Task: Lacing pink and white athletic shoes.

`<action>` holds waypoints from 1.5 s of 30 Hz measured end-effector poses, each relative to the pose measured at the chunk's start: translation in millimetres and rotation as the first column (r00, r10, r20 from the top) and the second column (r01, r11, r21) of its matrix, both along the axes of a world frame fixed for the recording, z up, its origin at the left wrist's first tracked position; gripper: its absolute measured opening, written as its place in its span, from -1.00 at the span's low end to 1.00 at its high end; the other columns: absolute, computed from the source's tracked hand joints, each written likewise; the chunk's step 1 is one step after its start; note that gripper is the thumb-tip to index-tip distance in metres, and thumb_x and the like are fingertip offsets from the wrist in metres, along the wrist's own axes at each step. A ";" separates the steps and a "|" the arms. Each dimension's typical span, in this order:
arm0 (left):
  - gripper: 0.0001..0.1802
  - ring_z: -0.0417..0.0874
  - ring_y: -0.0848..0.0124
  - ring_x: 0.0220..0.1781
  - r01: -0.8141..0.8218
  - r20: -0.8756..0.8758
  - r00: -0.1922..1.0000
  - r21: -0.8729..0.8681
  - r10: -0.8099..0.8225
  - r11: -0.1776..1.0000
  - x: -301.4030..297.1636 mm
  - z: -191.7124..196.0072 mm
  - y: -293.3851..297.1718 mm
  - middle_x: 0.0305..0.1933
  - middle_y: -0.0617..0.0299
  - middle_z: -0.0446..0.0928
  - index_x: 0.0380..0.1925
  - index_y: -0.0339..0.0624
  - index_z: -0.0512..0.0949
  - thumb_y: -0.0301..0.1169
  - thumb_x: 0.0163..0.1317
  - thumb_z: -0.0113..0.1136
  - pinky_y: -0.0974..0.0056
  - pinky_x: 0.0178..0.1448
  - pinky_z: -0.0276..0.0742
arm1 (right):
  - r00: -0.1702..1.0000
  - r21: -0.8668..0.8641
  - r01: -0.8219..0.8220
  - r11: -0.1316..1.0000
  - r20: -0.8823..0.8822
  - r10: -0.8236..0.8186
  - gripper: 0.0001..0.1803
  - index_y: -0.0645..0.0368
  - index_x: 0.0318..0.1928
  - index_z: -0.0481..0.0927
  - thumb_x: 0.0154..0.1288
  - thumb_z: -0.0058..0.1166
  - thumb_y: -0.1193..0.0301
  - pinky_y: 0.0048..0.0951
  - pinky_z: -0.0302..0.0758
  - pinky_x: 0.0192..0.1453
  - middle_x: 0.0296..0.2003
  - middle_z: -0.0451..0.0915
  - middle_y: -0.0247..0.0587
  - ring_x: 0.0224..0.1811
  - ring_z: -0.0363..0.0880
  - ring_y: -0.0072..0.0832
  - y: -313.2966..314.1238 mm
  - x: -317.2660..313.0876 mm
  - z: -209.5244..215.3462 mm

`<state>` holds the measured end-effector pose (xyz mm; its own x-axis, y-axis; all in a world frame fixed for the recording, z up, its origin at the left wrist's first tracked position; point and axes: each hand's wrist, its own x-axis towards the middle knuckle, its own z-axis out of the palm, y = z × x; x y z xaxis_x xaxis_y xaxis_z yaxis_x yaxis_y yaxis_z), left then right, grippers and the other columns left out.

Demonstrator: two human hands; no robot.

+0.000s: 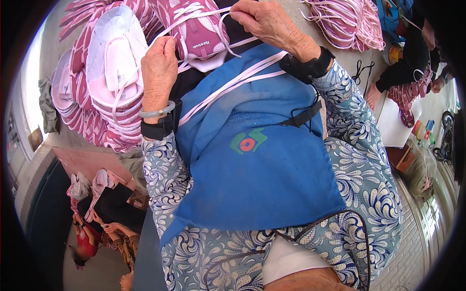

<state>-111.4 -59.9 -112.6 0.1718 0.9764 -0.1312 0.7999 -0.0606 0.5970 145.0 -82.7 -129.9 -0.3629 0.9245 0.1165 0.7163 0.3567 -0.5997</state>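
A pink and white shoe upper [206, 42] rests on my lap, its tongue and white laces facing up. Its lace [196, 16] stretches across the top of the upper between both my hands. My left hand [159, 68], to the left of the upper, is closed in a pinch on the lace. On the right, my right hand [272, 24] pinches the lace too, thumb against bent fingers. Several loose pale pink laces [238, 85] lie across my blue apron [262, 189], below the upper.
A large pile of pink shoe uppers [114, 72] stands to my left. Another bundle of laced pink uppers [344, 24] lies at the far right. One person [412, 68] sits to the right with a pink upper; another person [87, 240] sits at the lower left.
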 end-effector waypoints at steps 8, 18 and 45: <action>-0.71 0.61 0.01 -0.30 -0.048 0.008 0.999 -0.083 0.049 0.995 2.6 -5.9 16.7 -0.36 -0.03 0.59 -0.25 -0.18 0.53 -0.23 0.34 -0.10 0.12 -0.22 0.50 | 0.980 0.004 0.009 1.000 0.199 -0.010 -0.84 0.12 -0.21 0.60 0.26 0.01 0.38 -0.32 0.58 -0.28 -0.37 0.61 -0.12 -0.35 0.63 -0.25 -16.2 16.0 -15.7; -0.73 0.56 0.00 -0.15 0.123 -0.088 0.987 -0.103 -0.132 0.987 7.3 -16.7 37.3 -0.26 -0.08 0.55 -0.25 -0.26 0.50 -0.31 0.34 -0.15 0.10 -0.01 0.47 | 0.980 0.141 0.163 0.977 0.092 -0.176 -0.73 0.19 -0.04 0.53 0.33 -0.02 0.34 -0.43 0.57 -0.09 -0.06 0.49 -0.10 -0.17 0.58 -0.27 6.6 -17.0 -22.5; -0.71 0.52 0.61 -0.55 -0.163 0.367 0.896 -0.256 0.252 0.953 1.7 -11.9 25.6 -0.46 0.27 0.53 -0.22 -0.27 0.58 -0.25 0.28 0.11 0.50 -0.50 0.53 | 0.995 -0.082 -0.096 0.992 -0.004 0.096 -0.82 0.12 -0.16 0.63 0.26 0.07 0.40 -0.49 0.57 -0.14 -0.24 0.53 -0.22 -0.23 0.58 -0.37 -8.8 22.4 -3.5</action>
